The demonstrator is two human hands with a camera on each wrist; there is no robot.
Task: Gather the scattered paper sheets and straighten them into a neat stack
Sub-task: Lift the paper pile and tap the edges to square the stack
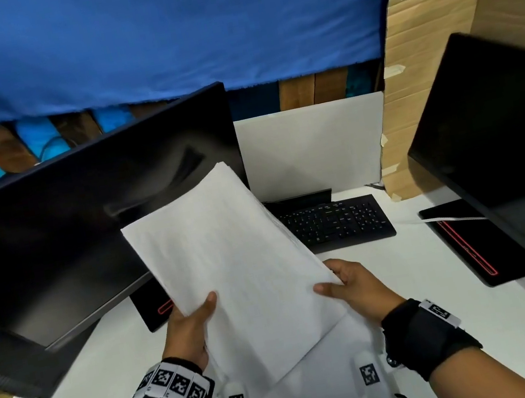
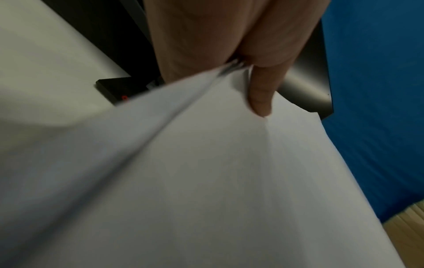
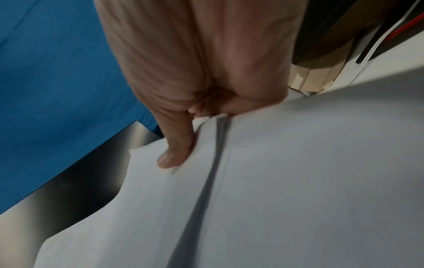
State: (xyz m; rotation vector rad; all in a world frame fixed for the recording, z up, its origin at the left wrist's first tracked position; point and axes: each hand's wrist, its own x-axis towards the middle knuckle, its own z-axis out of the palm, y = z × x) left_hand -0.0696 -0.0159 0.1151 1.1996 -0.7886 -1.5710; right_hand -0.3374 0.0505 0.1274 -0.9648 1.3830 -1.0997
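A thick bundle of white paper sheets (image 1: 229, 260) is held up above the white desk (image 1: 448, 324), tilted with its far end toward the left monitor. My left hand (image 1: 191, 322) grips its left edge, thumb on top. My right hand (image 1: 355, 284) grips the right edge, thumb across the top sheet. In the left wrist view the thumb (image 2: 261, 96) presses on the paper sheets (image 2: 206, 172); their edges look roughly lined up. In the right wrist view the thumb (image 3: 176, 150) pinches the paper sheets (image 3: 298, 181). Another white sheet (image 1: 320, 387) lies on the desk under the bundle.
A dark monitor (image 1: 69, 238) stands at the left and another monitor (image 1: 503, 151) at the right, each on a black base with red trim. A black keyboard (image 1: 334, 221) lies behind the papers. A white board (image 1: 314, 145), cardboard (image 1: 437, 48) and a blue cloth (image 1: 157, 35) stand at the back.
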